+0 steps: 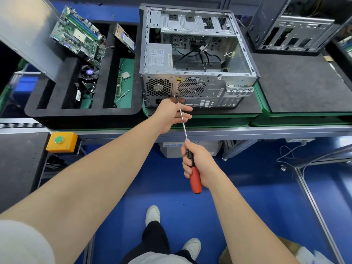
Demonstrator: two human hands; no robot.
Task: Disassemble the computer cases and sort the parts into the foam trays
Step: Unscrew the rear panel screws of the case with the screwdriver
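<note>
Computer case [209, 88] on its side atop a dark mat, open face up, perforated rear panel turned toward the viewer. Inside the case, at its left: power supply [160, 58]; to the right of that, loose black cables.

Screwdriver [183, 124] set against the lower part of the case's rear panel, tip just below the two round vent grilles, shaft slanting down and away from the case to a red-and-black handle.

Right hand [198, 164] well short of the case, fingers curled tight round the handle. Left hand [169, 113] just in front of the rear panel, fingers nearly straight and lying against the shaft close to the tip; thumb hidden, so a pinch cannot be confirmed.

Left of the case, touching its mat: black foam tray [83, 115] with long slots. In the tray: motherboard [78, 35] leaning upright in the far corner, cooler fan [89, 72] nearer, flat drive [124, 38] tilted in the slot closest to the case.

Right of the case and further back: second case [289, 25], dark, also opened. Below the tray, left of the case: orange box with green button [59, 140].
</note>
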